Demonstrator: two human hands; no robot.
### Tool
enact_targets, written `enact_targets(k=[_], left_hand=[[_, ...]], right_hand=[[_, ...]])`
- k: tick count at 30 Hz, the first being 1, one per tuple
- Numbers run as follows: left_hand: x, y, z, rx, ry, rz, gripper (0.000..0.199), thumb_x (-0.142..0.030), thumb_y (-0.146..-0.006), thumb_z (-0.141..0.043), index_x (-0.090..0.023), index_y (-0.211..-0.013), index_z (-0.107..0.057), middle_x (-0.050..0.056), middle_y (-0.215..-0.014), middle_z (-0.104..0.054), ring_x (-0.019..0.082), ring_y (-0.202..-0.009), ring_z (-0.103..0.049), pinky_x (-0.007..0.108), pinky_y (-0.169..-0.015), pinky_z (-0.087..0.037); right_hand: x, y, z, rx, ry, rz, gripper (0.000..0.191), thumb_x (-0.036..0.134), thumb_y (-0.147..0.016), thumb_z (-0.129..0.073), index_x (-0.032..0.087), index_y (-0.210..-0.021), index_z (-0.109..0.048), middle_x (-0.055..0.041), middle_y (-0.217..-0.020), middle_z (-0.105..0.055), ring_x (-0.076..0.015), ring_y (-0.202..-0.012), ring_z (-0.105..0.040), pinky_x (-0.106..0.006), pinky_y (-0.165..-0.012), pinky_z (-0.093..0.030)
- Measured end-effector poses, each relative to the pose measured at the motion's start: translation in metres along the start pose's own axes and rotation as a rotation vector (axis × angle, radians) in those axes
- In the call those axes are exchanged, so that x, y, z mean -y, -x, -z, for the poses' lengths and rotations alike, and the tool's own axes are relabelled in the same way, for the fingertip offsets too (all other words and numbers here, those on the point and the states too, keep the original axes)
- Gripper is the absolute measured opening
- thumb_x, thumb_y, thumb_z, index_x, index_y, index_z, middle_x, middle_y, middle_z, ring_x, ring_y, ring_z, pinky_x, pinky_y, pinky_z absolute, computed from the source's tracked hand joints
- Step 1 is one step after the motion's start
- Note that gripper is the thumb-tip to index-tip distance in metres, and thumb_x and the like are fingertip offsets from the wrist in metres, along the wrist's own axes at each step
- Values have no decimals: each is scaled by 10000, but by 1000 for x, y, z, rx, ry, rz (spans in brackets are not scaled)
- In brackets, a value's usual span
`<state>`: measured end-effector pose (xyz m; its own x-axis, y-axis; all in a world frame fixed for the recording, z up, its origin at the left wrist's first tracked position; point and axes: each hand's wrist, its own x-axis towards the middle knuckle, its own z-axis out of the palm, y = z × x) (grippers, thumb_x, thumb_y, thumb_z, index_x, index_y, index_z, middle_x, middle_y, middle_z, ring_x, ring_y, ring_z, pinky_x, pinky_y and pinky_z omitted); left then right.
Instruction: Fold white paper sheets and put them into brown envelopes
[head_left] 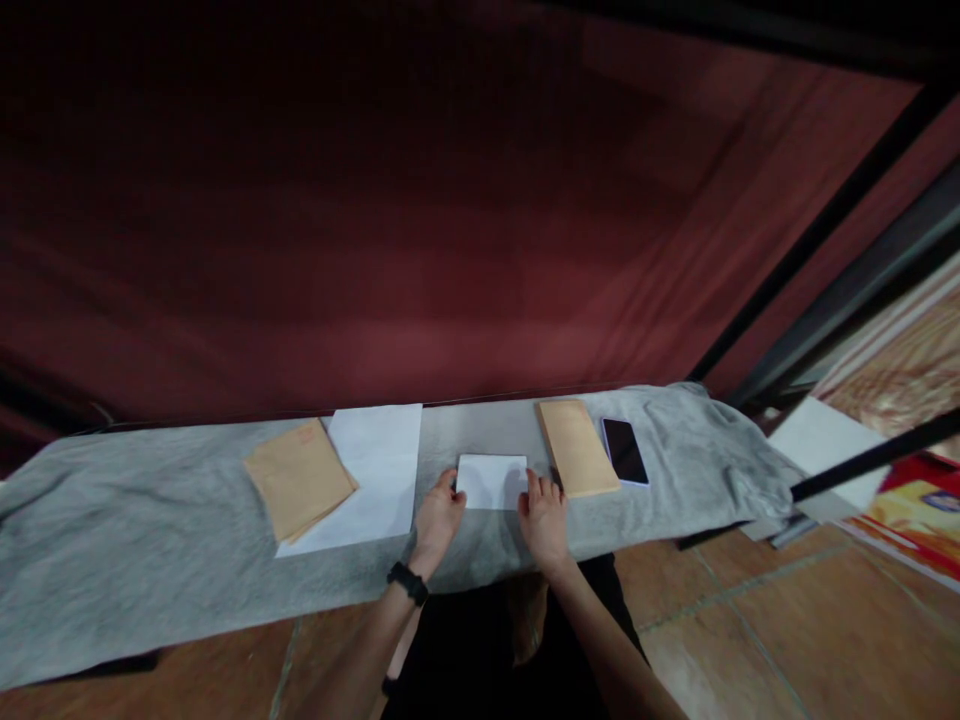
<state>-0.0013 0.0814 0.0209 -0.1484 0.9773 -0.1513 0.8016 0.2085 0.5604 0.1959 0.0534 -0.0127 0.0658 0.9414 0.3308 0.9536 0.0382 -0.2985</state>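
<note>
A small white rectangle of folded paper (492,482) lies on the grey cloth between my hands. My left hand (441,510) pinches its left edge, thumb on top. At its right edge my right hand (544,508) grips with curled fingers. Just right of that hand is a stack of brown envelopes (579,447). Left of my left hand, large white sheets of paper (382,470) lie flat, partly covered by more brown envelopes (300,480).
A phone (625,451) lies beside the right envelopes. The grey cloth (150,540) covers a long narrow bench. Behind it rises a dark red panel (450,250). A black bar (877,455) and a red and yellow package (919,510) are at the right.
</note>
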Motion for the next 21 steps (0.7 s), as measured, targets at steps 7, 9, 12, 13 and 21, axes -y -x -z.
enact_targets(k=[7, 9, 12, 13, 21], left_hand=[[-4, 2, 4, 37, -119, -60, 431, -177, -932, -500, -184, -1361, -547, 82, -1022, -747, 204, -940, -703, 287, -817, -487], [-3, 4, 4, 28, -163, -71, 422, -191, -937, -497, -183, -1355, -554, 92, -1029, -744, 217, -925, -704, 306, -811, -498], [-3, 11, 3, -88, -284, -177, 363, -195, -935, -484, -158, -1272, -614, 126, -1076, -719, 255, -981, -682, 366, -876, -502], [-4, 13, 1, -143, -322, -237, 347, -183, -936, -466, -148, -1239, -631, 137, -1105, -704, 266, -1025, -665, 390, -920, -491], [-30, 9, -52, -79, -327, -625, 479, -248, -1004, -297, -121, -1426, -485, 125, -1504, -486, 234, -1414, -412, 430, -1172, -337]], right_hand=[[13, 17, -14, -7, -118, 238, 451, 220, -991, -417, 150, -1429, -493, -114, -1471, -521, -238, -1352, -463, -413, -1114, -370], [13, 20, -17, -3, -113, 214, 453, 237, -994, -423, 146, -1431, -500, -119, -1487, -506, -245, -1372, -452, -430, -1132, -359], [11, 19, -20, 4, -145, 200, 441, 225, -999, -401, 147, -1416, -521, -113, -1475, -521, -240, -1368, -465, -438, -1132, -374], [10, 18, -20, 2, -162, 198, 436, 215, -1000, -388, 145, -1405, -533, -112, -1461, -536, -235, -1361, -475, -438, -1131, -380], [4, -1, -23, 70, -156, 231, 483, 128, -968, -354, 127, -1423, -513, -104, -1470, -529, -205, -1379, -457, -411, -1158, -352]])
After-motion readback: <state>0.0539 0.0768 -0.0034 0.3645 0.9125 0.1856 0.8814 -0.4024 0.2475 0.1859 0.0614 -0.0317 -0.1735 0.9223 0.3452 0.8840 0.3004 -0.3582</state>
